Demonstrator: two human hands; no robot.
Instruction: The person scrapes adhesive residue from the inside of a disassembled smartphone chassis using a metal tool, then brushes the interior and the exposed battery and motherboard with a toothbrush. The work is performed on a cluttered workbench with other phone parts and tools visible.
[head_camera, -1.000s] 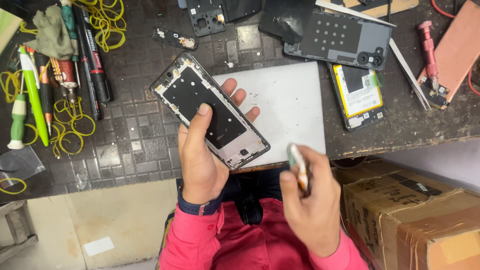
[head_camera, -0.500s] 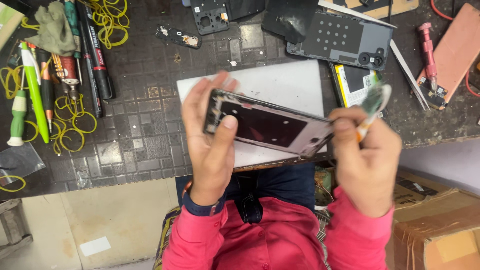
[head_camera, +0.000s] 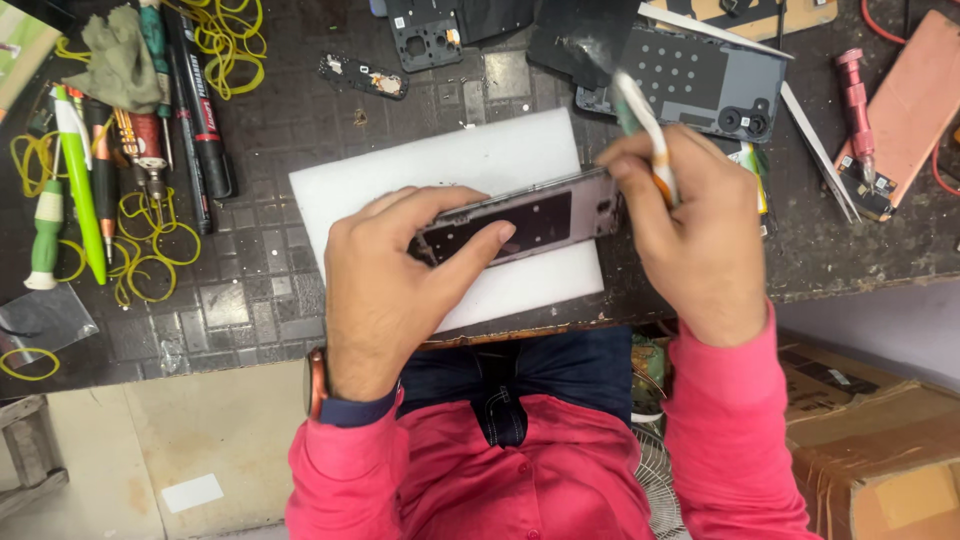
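Left hand (head_camera: 385, 290) clamps opened phone frame (head_camera: 530, 222) on edge, thumb pressing inner face, over white mat (head_camera: 450, 165). Right hand (head_camera: 690, 230) pinches slim tool (head_camera: 640, 115) beside frame's end.

Bare white pad (head_camera: 470, 165) lies open above the hands; pens (head_camera: 195, 95) left, phone back (head_camera: 705, 85) right crowd the sides.
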